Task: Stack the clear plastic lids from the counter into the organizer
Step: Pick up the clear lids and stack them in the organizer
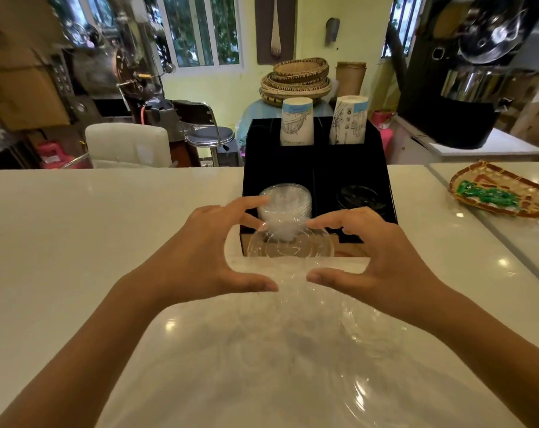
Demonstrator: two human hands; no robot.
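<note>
Both hands cradle one clear lid [289, 248]: left hand [206, 251] and right hand [376, 257] spread, fingertips and thumbs curved toward its rim from opposite sides. Lid is tilted, just in front of the organizer [319, 168], below the lid stack [285, 200] in its front-left compartment. Neither hand is nearer; judged move is up and forward.

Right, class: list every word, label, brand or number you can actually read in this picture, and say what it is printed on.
No text can be read here.
Left paper cup: blue band and a line drawing; any lettering is too small and blurred.
Right paper cup: line drawings and small symbols; unreadable.
Woven tray: green and red shapes, too blurred to tell whether they are letters.
Black organizer, clear lids: no print visible.
</note>
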